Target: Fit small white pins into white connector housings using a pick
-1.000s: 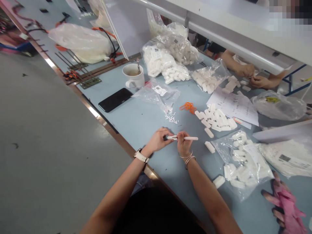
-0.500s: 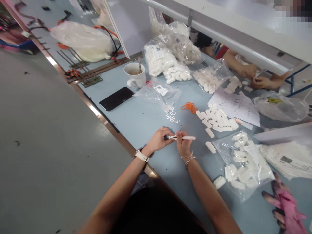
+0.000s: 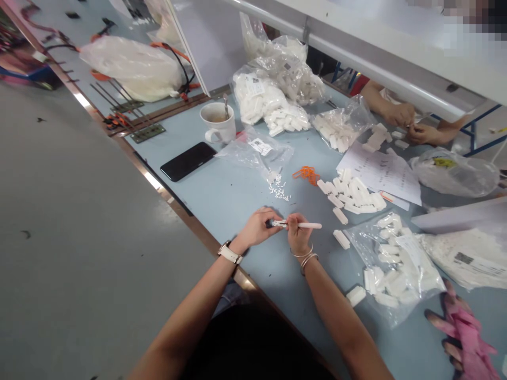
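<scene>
1. Surface: smooth pale blue table (image 3: 237, 195), metal-edged at left; grey floor (image 3: 79, 237) fills the left of the frame.
2. Grip: left hand (image 3: 258, 228) pinches the dark tip end of the white pen (image 3: 303, 225); right hand (image 3: 298, 236) is closed around its barrel, at frame centre.
3. Materials: clear crinkled bags (image 3: 396, 264) hold white rectangular plastic blocks (image 3: 352, 195).
4. Labels: bag stickers unreadable.

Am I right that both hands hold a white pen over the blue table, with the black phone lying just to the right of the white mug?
Not quite: in the head view the black phone lies left of the white mug, nearer the table edge. The left hand and right hand do hold the white pen.
</scene>
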Available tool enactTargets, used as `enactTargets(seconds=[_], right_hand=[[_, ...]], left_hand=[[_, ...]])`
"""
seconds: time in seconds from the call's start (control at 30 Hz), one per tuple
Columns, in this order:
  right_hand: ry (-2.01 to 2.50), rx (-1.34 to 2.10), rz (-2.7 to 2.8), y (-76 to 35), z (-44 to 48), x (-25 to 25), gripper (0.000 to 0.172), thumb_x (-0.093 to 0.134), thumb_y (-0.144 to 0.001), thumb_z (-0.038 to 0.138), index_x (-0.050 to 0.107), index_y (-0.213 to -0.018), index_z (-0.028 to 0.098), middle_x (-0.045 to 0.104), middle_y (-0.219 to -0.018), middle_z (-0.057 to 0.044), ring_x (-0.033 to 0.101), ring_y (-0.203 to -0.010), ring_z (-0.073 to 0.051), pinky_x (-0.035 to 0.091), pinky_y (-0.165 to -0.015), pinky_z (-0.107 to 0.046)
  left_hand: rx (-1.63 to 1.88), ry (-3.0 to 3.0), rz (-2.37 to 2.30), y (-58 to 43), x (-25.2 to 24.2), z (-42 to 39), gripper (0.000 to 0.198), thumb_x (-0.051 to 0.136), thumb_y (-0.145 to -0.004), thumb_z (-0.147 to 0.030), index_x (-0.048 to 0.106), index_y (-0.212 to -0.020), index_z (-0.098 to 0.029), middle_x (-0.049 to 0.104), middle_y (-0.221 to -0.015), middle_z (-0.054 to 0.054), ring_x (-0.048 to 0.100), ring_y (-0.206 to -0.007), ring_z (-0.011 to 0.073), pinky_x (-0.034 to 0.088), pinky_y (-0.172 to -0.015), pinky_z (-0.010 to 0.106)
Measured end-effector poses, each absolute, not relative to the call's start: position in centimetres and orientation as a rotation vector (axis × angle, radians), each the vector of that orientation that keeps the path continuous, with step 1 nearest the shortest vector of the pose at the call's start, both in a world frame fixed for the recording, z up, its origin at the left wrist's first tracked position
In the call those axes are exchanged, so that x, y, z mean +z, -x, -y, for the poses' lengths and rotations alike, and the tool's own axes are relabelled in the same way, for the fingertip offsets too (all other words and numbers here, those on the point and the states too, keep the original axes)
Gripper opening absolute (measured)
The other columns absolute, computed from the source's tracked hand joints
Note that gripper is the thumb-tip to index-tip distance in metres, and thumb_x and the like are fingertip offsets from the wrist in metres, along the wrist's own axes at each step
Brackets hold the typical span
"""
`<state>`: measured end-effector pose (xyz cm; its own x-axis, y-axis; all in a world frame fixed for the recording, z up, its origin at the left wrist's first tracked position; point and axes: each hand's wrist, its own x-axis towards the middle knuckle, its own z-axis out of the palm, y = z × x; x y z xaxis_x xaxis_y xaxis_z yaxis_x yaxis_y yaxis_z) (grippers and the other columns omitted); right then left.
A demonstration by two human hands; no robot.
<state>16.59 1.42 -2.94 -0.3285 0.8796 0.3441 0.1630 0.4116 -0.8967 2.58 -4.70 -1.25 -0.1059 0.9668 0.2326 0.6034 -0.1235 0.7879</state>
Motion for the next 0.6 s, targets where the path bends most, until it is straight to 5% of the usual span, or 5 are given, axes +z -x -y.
enactTargets(seconds=[0.6], right_hand=[[0.850, 0.658, 2.012, -16.3, -1.4, -1.3, 0.053, 0.034, -0.094, 0.053, 0.054, -0.059, 0.019, 0.056, -0.054, -0.002, 0.050, -0.050, -0.011, 0.038, -0.053, -0.023]], left_hand=[[1.098, -1.775, -1.728, -2.7, -0.8, 4.6, 0.010, 0.067, -0.080, -0.028, 0.064, -0.078, -0.018, 0.064, -0.075, 0.004, 0.057, -0.075, 0.0174, 0.046, -0.074, 0.032]])
